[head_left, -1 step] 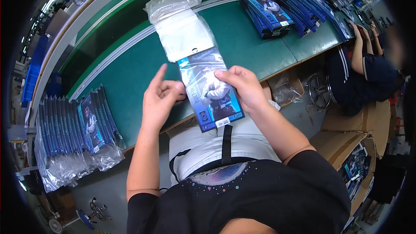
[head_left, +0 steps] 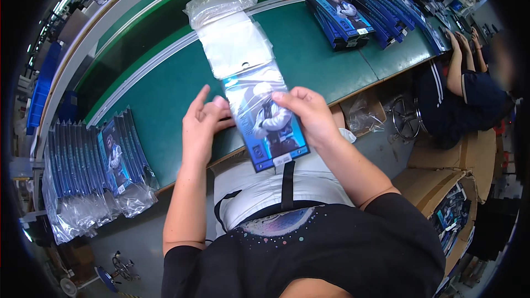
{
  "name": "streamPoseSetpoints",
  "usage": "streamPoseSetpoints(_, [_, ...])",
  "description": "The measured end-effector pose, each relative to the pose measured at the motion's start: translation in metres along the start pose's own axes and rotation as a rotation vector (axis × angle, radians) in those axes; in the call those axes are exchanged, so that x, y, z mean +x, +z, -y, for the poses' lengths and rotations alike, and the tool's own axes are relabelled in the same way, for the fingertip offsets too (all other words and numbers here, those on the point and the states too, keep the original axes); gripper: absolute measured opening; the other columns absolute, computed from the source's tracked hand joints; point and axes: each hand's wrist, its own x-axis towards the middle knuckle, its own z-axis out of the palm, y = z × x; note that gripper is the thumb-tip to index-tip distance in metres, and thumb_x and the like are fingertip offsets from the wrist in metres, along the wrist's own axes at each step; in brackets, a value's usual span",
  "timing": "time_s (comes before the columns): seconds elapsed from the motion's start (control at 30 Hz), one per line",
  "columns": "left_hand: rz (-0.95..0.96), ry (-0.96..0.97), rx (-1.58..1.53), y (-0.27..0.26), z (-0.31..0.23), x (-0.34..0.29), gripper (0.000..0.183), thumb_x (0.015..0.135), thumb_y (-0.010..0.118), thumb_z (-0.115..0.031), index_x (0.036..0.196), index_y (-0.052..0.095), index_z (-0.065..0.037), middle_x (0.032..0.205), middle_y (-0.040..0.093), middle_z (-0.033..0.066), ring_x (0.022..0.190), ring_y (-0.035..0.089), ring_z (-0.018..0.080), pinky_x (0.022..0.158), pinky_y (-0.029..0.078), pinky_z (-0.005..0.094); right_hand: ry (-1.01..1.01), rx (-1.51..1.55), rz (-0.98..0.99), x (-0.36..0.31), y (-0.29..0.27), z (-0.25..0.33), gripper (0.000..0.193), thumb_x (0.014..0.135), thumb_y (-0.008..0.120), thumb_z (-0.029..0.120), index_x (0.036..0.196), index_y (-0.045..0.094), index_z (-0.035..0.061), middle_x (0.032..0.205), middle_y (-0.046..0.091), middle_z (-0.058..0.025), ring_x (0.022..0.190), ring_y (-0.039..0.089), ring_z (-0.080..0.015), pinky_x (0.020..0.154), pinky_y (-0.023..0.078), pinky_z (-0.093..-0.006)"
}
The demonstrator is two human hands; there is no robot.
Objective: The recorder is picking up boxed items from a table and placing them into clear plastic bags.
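the work in hand looks partway through, with the current piece in the middle of being bagged. the blue printed box (head_left: 273, 132) sits at the centre of the frame, tilted, its far end against the stack of flat bags (head_left: 234, 44) and its near end beyond the edge of the green tabletop (head_left: 165, 94). shiny clear film lies over its upper part; whether the box is fully inside a bag i cannot tell.

the right hand (head_left: 312, 116) holds the box by its right edge, thumb on the front face. the left hand (head_left: 200, 129) is just beside the left edge, index finger stretched out and thumb apart, gripping nothing that shows; whether its lower fingers touch the box is unclear.

what seems done: the row of bagged boxes (head_left: 77, 160) at the left of the frame, standing close together with loose bag ends at the lower side.

what seems left: finishing this piece, then the piled boxes (head_left: 339, 16) at the upper right, which look bare. plenty of bags remain in the upper middle.
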Motion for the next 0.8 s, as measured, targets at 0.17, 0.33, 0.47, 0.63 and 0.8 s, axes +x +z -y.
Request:
streamPoseSetpoints(0.17, [-0.139,-0.278,-0.683,0.026,0.003,-0.003,0.030,0.089,0.058,-0.015,0.114,0.055,0.001,0.104,0.064,0.0127,0.093,0.064,0.0246,0.083,0.053,0.0375,-0.045,-0.617,0.156,-0.008,0.008,-0.002,0.019,0.082,0.072,0.016,0.088,0.064,-0.0007,0.071,0.058,-0.0001,0.063,0.057,-0.0066,0.057,0.044,-0.0191])
streamPoseSetpoints(0.33, [-0.105,-0.255,-0.854,0.001,-0.010,0.015,0.031,0.089,0.055,-0.013,0.114,0.052,0.005,0.107,0.063,0.0179,0.096,0.064,0.0281,0.087,0.052,0.0420,-0.088,-0.812,0.462,-0.027,0.010,0.033,0.103,0.068,0.083,0.010,0.147,0.017,0.0065,0.090,0.058,-0.0067,0.079,0.057,-0.0109,0.068,0.047,-0.0233])
streamPoseSetpoints(0.47, [0.163,-0.202,-0.570,0.063,-0.032,-0.025,0.046,0.093,0.051,-0.020,0.129,0.040,0.007,0.121,0.055,0.0205,0.109,0.058,0.0335,0.094,0.048,0.0468,-0.667,-0.783,0.182,-0.021,0.022,0.039,0.070,0.079,0.072,0.007,0.140,0.038,0.0066,0.087,0.059,-0.0072,0.077,0.056,-0.0112,0.067,0.046,-0.0238])
streamPoseSetpoints(0.63, [0.488,-0.156,-0.611,0.049,-0.035,-0.032,0.053,0.095,0.051,-0.031,0.132,0.041,0.005,0.125,0.053,0.0205,0.116,0.053,0.0317,0.096,0.046,0.0453,-1.240,-0.725,-0.037,-0.036,0.029,0.058,0.021,0.082,0.050,-0.010,0.096,0.062,-0.0014,0.088,0.062,-0.0119,0.078,0.061,-0.0188,0.067,0.049,-0.0294])
streamPoseSetpoints(0.8, [0.328,-0.397,-0.923,0.033,-0.023,-0.036,0.046,0.097,0.039,-0.038,0.113,0.055,0.001,0.106,0.061,0.0136,0.098,0.061,0.0244,0.086,0.049,0.0415,-1.021,-0.893,0.558,-0.033,0.054,0.021,0.029,0.080,0.061,0.009,0.108,0.056,0.0020,0.086,0.058,-0.0140,0.079,0.059,-0.0321,0.071,0.048,-0.0393])
